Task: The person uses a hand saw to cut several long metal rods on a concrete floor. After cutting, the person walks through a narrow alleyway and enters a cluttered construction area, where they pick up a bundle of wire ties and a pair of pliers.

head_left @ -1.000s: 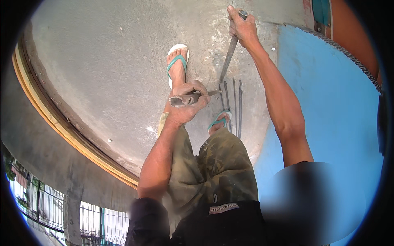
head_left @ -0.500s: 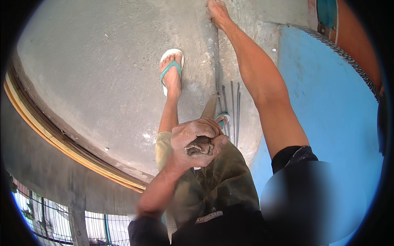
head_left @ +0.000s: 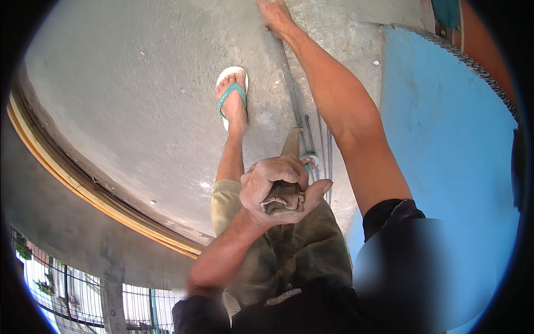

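My left hand (head_left: 267, 172) is closed round the near end of a brown shaft, its thumb sticking out to the right. The shaft's end (head_left: 283, 197) faces up and looks ragged and partly hollow. Beyond my fist the brown shaft (head_left: 291, 143) narrows away toward the floor. At its far tip it meets a long dark metal bar (head_left: 288, 78). My right arm stretches far forward, and my right hand (head_left: 273, 15) is closed on the bar's far end, partly cut off by the picture's top edge.
Several thin metal rods (head_left: 321, 139), some with hooked ends, lie right of the shaft. My sandalled foot (head_left: 232, 92) stands on the concrete floor (head_left: 139, 100). A blue surface (head_left: 439, 145) fills the right, edged by a dark ridged strip (head_left: 467, 67). Yellowish boards (head_left: 105, 209) run along the left.
My right hand has swung left, taking the bar's far end with it, so the bar now slants. My left hand has shifted slightly right and its thumb points further out.
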